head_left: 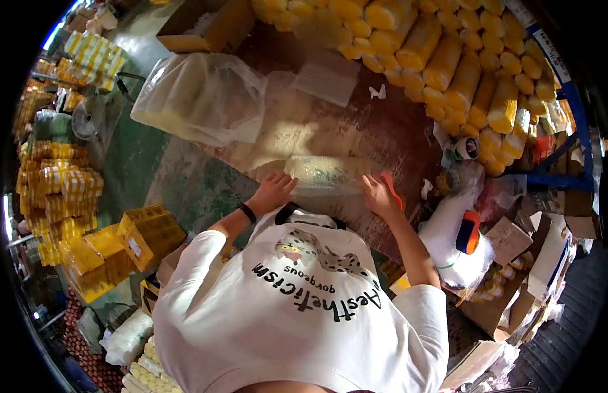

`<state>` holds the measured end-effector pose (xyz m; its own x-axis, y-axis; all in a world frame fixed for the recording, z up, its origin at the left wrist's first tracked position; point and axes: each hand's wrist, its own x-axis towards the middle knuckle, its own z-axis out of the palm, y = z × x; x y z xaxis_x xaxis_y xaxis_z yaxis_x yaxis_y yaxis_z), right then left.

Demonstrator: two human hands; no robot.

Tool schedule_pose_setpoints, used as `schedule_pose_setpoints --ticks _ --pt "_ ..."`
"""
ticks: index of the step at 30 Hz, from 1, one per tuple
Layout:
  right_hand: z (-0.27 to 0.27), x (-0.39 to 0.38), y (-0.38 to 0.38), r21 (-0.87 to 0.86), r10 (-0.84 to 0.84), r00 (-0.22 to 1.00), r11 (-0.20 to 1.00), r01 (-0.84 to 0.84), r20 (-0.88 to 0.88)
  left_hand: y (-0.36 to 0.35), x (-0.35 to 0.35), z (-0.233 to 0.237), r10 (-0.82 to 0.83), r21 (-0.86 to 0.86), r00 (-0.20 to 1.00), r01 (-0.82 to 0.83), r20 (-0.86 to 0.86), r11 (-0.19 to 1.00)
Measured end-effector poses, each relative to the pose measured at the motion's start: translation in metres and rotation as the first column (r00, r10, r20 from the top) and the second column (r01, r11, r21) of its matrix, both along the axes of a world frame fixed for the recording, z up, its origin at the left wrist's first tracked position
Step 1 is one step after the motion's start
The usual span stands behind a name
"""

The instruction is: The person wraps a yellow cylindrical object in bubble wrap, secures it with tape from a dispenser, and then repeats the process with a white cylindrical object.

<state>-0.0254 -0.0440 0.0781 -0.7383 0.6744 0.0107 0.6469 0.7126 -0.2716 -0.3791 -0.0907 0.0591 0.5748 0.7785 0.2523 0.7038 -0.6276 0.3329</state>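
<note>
A clear, shiny plastic-wrapped roll (325,171) with greenish marks lies across the table in front of me. My left hand (276,188), with a dark band at its wrist, curls its fingers over the roll's left end. At the right end is my right hand (380,196), fingers bent toward the roll. A flat orange-red tool (391,188) shows along the outer side of that hand and appears to be held in it. Its exact kind cannot be made out. Beyond the roll, a large translucent plastic bag (202,98) sits on the worn tabletop (389,131).
Yellow wrapped rolls (458,72) are piled at the back right. An open cardboard box (206,26) stands at the back left. Yellow-taped boxes (150,237) are at my left. To my right lie a white plastic-wrapped roll (441,252) and an orange-and-navy tape dispenser (469,232).
</note>
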Motion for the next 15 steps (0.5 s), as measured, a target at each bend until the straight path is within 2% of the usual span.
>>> schedule_pose_setpoints --ticks 1,3,4,5,6,7,9,10,11,13,15 --pt "-0.006 0.000 0.001 0.092 0.039 0.998 0.995 -0.042 0.040 -0.001 0.000 -0.003 0.026 -0.016 0.998 -0.027 -0.053 1.000" --pt "-0.003 -0.005 0.013 0.096 0.053 0.997 0.994 -0.058 0.047 0.015 -0.005 -0.009 0.078 -0.026 0.997 -0.077 0.026 0.997" --pt "0.002 -0.007 0.021 0.003 0.021 1.000 1.000 -0.021 -0.011 0.026 -0.008 -0.012 0.105 -0.030 0.992 -0.103 0.065 0.994" --pt "0.010 -0.010 0.032 -0.139 -0.054 0.993 0.989 0.040 -0.102 0.036 -0.007 -0.004 0.140 -0.103 0.984 -0.128 0.114 0.986" --pt "0.016 -0.009 0.041 -0.212 -0.102 0.982 0.975 0.066 -0.162 0.048 -0.005 0.017 0.181 -0.174 0.970 -0.153 0.160 0.973" --pt "0.016 -0.008 0.046 -0.257 -0.141 0.967 0.963 0.084 -0.212 0.057 -0.005 0.036 0.223 -0.243 0.954 -0.171 0.202 0.955" --pt "0.021 -0.010 0.051 -0.205 -0.144 0.949 0.975 0.087 -0.282 0.066 -0.008 0.062 0.178 -0.132 0.950 -0.148 0.255 0.980" --pt "0.036 -0.005 0.051 -0.313 -0.213 0.948 0.940 0.132 -0.239 0.070 -0.009 0.072 0.152 -0.077 0.948 -0.136 0.281 0.988" --pt "0.055 -0.008 0.051 -0.417 -0.276 0.943 0.891 0.178 -0.187 0.076 -0.009 0.084 0.163 -0.098 0.927 -0.137 0.339 0.986" --pt "0.053 -0.009 0.060 -0.444 -0.303 0.935 0.875 0.195 -0.187 0.091 -0.013 0.096 0.192 -0.148 0.874 -0.139 0.446 0.979" --pt "0.060 -0.023 0.071 -0.513 -0.376 0.909 0.824 0.240 -0.179 0.109 -0.022 0.081 0.295 -0.387 0.895 -0.154 0.336 0.909"
